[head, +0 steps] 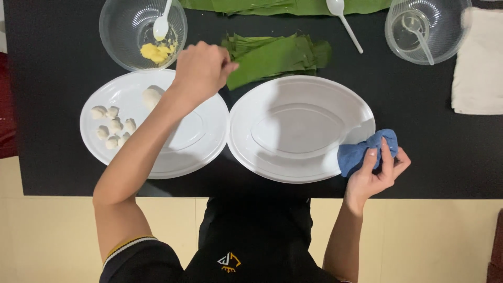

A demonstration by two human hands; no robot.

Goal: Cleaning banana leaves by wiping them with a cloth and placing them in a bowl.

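Up near the far side of the black surface [63, 42], the left hand [201, 68] is closed around the end of a green leaf strip [262, 67], pinching it at the near edge of a small stack of cut leaf pieces [277, 50]. That strip reaches from the fingers toward the right, just above the rim of an empty white oval plate [301, 128]. Well apart from it, at the plate's lower right edge, the right hand [380, 167] grips a bunched blue cloth [367, 149], which touches the rim. Beneath the left forearm sits a second white plate [157, 157] carrying small pale dough balls [112, 128] on its left half. Beyond it stands a clear bowl [142, 31] with yellow filling [156, 52] and a white spoon [162, 23]. Another clear bowl [427, 29] stands at the far right, beside a folded beige cloth [479, 63].
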